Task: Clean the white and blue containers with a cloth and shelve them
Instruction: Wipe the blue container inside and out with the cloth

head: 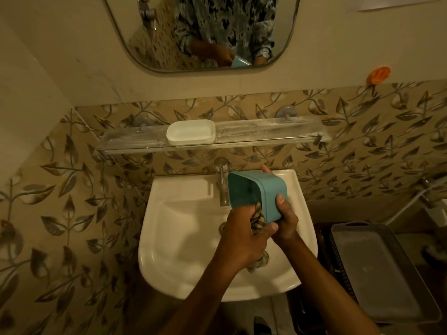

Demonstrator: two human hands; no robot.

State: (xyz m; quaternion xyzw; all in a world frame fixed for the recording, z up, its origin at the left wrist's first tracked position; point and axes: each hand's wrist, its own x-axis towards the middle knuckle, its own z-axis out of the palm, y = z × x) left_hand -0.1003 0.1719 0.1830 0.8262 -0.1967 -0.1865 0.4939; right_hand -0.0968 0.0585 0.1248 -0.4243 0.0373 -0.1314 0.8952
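Note:
A blue container (256,194) is held tilted on its side over the white sink (183,240), its opening facing left. My right hand (286,221) grips its near end, thumb on top. My left hand (244,235) clutches a checked cloth (257,220) and pushes it into the container's lower rim; a tail of cloth hangs below my wrist. A white container (190,131) stands upright on the clear wall shelf (266,134) above the tap.
A chrome tap (222,180) stands just left of the blue container. A mirror (200,32) hangs above the shelf. A grey tray (377,272) lies on a dark basket to the right of the sink. An orange hook (378,74) sticks to the wall.

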